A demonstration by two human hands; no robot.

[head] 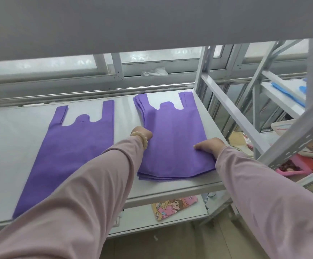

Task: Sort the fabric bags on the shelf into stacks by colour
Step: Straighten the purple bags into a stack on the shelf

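Note:
A stack of purple fabric bags [172, 139] lies on the right part of the white shelf [11, 139]. My left hand [142, 132], with a bead bracelet at the wrist, is tucked at the stack's left edge, its fingers hidden under the fabric. My right hand [210, 146] grips the stack's right edge near its lower corner, thumb on top. A single purple bag [71, 152] lies flat to the left of the stack, handles pointing away from me.
The underside of an upper shelf [152, 21] hangs low overhead. Metal uprights and braces [226, 109] stand right of the stack. Blue fabric [290, 94] lies on a neighbouring rack. A cartoon-print pouch [172, 206] sits on the lower shelf; a pink tray [292, 167] is at right.

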